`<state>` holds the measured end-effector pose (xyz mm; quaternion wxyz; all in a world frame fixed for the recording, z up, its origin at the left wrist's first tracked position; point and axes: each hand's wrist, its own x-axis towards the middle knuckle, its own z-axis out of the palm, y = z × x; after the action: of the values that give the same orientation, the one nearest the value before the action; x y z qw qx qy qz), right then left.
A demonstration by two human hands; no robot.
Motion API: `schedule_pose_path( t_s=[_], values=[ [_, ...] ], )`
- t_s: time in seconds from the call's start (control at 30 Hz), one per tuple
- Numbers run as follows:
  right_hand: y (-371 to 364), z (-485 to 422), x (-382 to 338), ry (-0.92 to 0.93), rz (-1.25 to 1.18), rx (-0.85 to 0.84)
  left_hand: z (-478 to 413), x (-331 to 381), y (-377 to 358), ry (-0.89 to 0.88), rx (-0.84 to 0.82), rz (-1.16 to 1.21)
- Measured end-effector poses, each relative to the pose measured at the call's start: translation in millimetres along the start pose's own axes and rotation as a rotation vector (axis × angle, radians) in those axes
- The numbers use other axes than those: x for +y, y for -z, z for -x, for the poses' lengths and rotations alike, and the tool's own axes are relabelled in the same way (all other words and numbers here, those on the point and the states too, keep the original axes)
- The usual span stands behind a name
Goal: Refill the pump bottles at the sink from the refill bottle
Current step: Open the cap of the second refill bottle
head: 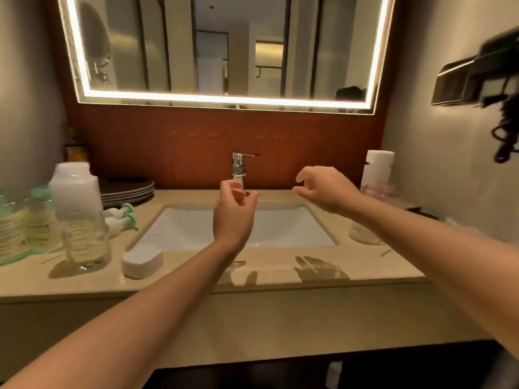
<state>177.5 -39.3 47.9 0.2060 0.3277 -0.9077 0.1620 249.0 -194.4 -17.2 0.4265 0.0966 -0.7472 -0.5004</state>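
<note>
A tall clear refill bottle (81,220) with a white top stands on the counter at the left. Left of it stand two pale bottles (25,228) on a green tray. Two white-and-green pump heads (123,217) lie on the counter beside the refill bottle. My left hand (233,211) is raised over the sink (236,228), fingers loosely curled, holding nothing. My right hand (325,189) hovers over the sink's right rim, fingers loosely curled and empty.
A chrome tap (238,167) rises behind the sink. A stack of dark plates (129,189) sits at the back left, a white soap box (141,261) near the front left. A white-capped bottle (377,169) stands at the back right. A hair dryer (488,80) hangs on the right wall.
</note>
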Motion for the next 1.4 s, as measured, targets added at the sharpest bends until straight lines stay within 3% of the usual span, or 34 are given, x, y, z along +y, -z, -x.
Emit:
schedule_pose_path(
  t_s=[0.13,0.27,0.43,0.6,0.93,1.07,1.4],
  values=[
    [39,-4,76,-0.196,-0.092,0.273,-18,18,-83,0.022,-0.217,0.023],
    [60,-16,138,-0.32,-0.108,0.366,-50,32,-158,0.039,-0.349,0.02],
    [51,-47,203,-0.437,-0.09,0.329,-86,24,-244,0.113,-0.482,0.03],
    [36,-87,237,-0.431,-0.106,0.266,-115,14,-303,0.177,-0.617,0.087],
    [17,-139,267,-0.48,-0.15,0.02,-142,-4,-362,0.22,-1.05,0.144],
    [11,-141,275,-0.478,-0.177,0.069,-141,-5,-372,0.154,-1.05,0.18],
    [5,-151,267,-0.397,-0.191,0.1,-146,-16,-372,0.03,-0.771,0.241]
  ],
)
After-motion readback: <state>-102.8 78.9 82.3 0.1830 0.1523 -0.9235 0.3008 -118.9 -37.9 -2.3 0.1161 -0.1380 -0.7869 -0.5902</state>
